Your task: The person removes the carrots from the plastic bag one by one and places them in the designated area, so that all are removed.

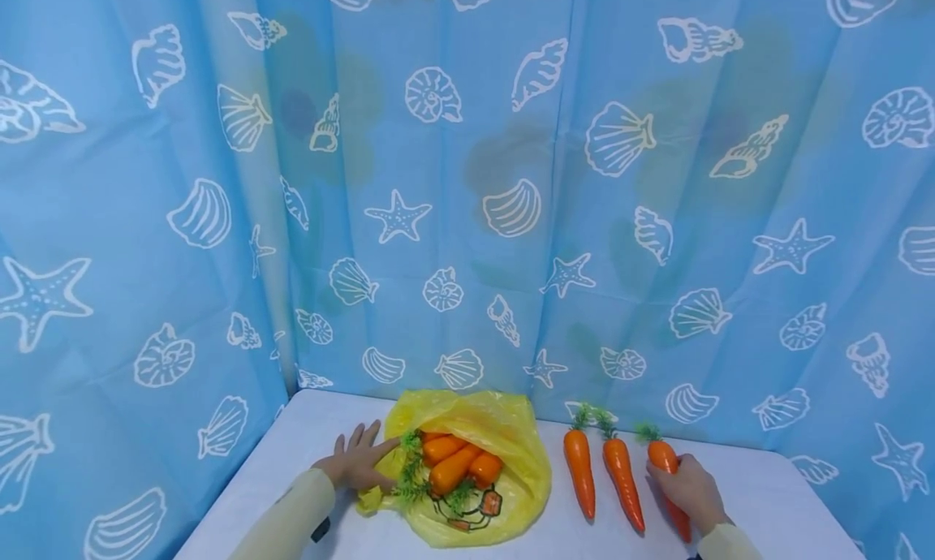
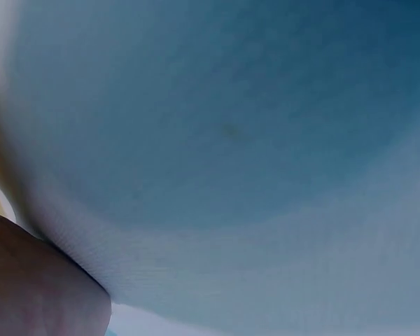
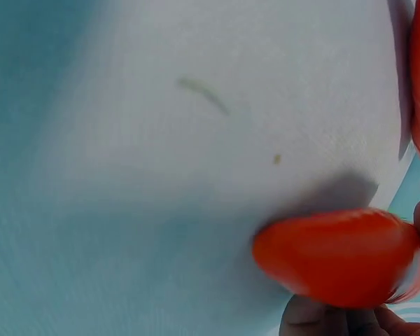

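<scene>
My left hand (image 1: pixel 358 460), its fingers spread, rests at the left side of a yellow plastic bag (image 1: pixel 522 442). In the bag's mouth lie several orange carrots (image 1: pixel 453 469) with green leafy tops. At the right, my right hand (image 1: pixel 690 491) grips a carrot (image 1: pixel 662 456) around its upper body; the fingers cover part of it. The right wrist view shows that carrot (image 3: pixel 336 257) close up between thumb and fingers. Only a bit of the left hand (image 2: pixel 42 287) shows in the left wrist view.
Two more carrots, one (image 1: pixel 579 471) beside the bag and another (image 1: pixel 623 479) nearer my right hand, lie side by side on the white table (image 1: pixel 351 540). A blue curtain (image 1: pixel 467 316) with shell and starfish prints hangs behind and at the left.
</scene>
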The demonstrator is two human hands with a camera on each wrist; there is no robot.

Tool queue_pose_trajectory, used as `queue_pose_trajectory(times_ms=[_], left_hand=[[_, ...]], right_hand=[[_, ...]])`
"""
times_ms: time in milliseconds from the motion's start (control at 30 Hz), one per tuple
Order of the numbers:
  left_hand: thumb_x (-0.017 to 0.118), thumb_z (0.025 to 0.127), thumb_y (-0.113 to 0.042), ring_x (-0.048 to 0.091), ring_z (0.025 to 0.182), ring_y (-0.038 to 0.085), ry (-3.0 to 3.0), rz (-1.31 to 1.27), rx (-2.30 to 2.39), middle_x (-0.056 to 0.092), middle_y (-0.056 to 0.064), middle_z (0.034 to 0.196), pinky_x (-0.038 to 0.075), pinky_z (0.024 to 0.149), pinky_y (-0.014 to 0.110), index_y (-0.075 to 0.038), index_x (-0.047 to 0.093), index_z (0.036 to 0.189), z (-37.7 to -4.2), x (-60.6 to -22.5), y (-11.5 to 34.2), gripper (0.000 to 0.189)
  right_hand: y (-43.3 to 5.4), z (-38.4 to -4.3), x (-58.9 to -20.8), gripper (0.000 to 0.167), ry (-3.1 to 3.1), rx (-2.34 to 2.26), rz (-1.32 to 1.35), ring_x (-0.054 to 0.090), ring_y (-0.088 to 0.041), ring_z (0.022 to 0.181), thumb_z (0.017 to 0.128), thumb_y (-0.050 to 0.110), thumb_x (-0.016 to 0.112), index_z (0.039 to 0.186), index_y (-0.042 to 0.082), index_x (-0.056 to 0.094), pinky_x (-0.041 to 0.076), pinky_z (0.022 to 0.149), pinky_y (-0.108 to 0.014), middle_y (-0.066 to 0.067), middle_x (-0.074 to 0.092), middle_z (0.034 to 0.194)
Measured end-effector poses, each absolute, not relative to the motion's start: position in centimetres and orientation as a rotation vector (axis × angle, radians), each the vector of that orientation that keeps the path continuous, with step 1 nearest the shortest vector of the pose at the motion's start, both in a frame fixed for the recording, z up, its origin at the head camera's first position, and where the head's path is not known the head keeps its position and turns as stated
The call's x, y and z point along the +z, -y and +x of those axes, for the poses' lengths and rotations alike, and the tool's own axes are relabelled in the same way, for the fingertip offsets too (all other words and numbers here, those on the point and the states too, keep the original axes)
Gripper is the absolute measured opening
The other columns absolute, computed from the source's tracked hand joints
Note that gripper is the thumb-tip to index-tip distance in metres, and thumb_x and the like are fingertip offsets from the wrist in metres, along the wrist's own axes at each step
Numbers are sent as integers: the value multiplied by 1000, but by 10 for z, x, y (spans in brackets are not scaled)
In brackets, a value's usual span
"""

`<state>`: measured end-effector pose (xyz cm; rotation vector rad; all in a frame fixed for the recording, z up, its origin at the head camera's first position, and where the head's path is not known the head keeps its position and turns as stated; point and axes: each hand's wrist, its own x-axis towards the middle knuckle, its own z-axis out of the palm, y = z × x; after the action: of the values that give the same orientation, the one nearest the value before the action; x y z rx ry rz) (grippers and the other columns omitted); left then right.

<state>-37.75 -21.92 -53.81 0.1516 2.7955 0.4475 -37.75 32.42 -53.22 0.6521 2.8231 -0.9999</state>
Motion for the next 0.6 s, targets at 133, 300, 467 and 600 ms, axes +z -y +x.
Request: queue_pose_trajectory(times_ms=[133, 300, 467, 600], left_hand=[[73, 77, -58, 6, 150, 48, -2798, 150, 451, 13, 17, 165, -2, 115, 72, -28, 43, 149, -377, -538, 218, 84], [71, 79, -57, 3, 150, 48, -2778, 158, 460, 8, 18, 166, -4, 115, 71, -28, 41, 151, -376, -537, 217, 84], [72, 79, -58, 1, 150, 48, -2786, 171, 474, 6, 18, 166, -6, 115, 71, -28, 41, 151, -375, -538, 215, 84], [72, 78, -60, -1, 151, 47, -2813, 172, 459, 5, 18, 167, -9, 115, 70, -29, 41, 151, -378, -545, 216, 84]], right_hand=[[-325, -379, -535, 74, -2825, -997, 652, 55, -37, 87, 89, 38, 70, 125, -19, 39, 55, 76, -40, -32, 54, 106], [-324, -378, -535, 76, -2819, -974, 645, 55, -36, 88, 89, 40, 70, 125, -19, 38, 57, 77, -40, -33, 53, 109], [-327, -375, -533, 78, -2793, -949, 614, 54, -37, 90, 90, 43, 68, 127, -20, 37, 56, 82, -42, -35, 52, 112], [-332, -374, -531, 83, -2755, -949, 540, 53, -38, 93, 89, 46, 68, 129, -19, 36, 55, 85, -46, -37, 50, 115]])
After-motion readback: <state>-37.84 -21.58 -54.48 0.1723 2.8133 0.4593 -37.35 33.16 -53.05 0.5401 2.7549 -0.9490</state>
